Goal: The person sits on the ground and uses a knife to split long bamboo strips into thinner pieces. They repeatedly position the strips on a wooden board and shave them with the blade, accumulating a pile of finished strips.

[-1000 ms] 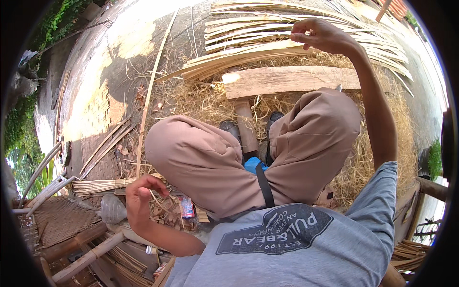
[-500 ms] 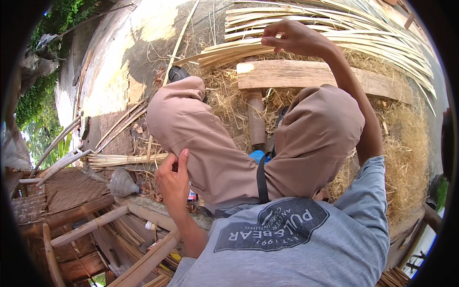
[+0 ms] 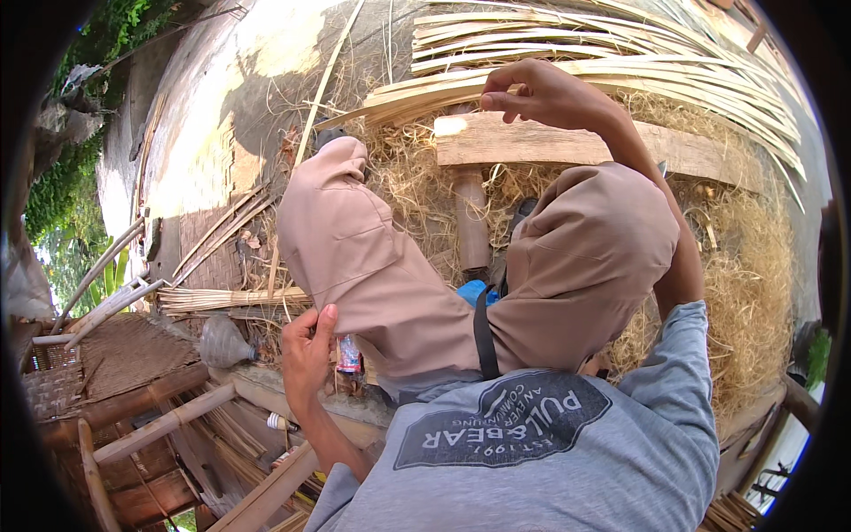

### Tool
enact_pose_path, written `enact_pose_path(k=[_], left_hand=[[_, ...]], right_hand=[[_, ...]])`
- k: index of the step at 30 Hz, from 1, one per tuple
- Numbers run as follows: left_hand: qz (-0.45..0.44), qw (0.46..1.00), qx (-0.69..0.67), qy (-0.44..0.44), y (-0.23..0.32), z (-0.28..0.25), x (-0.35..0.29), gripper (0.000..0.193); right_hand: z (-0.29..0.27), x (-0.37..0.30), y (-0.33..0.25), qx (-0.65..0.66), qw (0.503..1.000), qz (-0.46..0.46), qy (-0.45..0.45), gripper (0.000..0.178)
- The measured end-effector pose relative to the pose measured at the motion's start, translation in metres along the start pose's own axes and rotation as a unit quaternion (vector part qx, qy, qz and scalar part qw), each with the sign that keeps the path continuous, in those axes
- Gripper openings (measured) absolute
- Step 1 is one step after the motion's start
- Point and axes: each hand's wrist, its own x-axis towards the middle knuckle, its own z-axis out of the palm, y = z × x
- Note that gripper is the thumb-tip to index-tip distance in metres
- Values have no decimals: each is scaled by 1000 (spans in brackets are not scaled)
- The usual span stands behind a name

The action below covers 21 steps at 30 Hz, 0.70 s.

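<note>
The right hand point(image 3: 541, 93) is half-curled, palm down, with a small gap between thumb and forefinger. In view it overlaps the left part of a wooden plank point(image 3: 496, 140) and the near edge of a layer of split bamboo strips point(image 3: 585, 66); whether it touches either cannot be told. The left hand point(image 3: 306, 359) is loosely bent, thumb standing apart from the fingers, at the outer side of the left trouser leg point(image 3: 341, 239); contact with the cloth is unclear. Just beside that hand lies a red-and-blue packet point(image 3: 348, 353).

The plank's squared left end is in view, and its near edge faces the knees. Room opens between this left end and the left knee, over ground strewn with shavings point(image 3: 399, 168), and again between the two thighs, where a round post point(image 3: 472, 217) runs from under the plank toward the person.

The plank's long axis runs left to right across the front, sloping down at the right. Beyond it the strips lie roughly parallel to it, bending nearer at their right ends. One long bamboo strip point(image 3: 328, 75) points away, leaning rightward. At the left, a bundle of thin strips point(image 3: 230, 300) lies crosswise near a clear plastic bottle point(image 3: 225, 342).
</note>
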Motion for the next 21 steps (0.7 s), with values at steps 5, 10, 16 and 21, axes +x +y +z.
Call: enact_pose_path(k=[5, 10, 16, 21], left_hand=[[40, 997, 8, 60, 5, -12, 16, 45], [270, 934, -34, 233, 40, -34, 52, 41], [254, 955, -8, -152, 98, -82, 104, 57], [215, 949, -29, -229, 97, -61, 199, 50]], right_hand=[[-2, -2, 0, -31, 999, 7, -10, 45], [10, -26, 54, -38, 996, 56, 66, 37], [71, -106, 205, -102, 936, 200, 272, 26], [116, -201, 257, -169, 780, 442, 409, 41]])
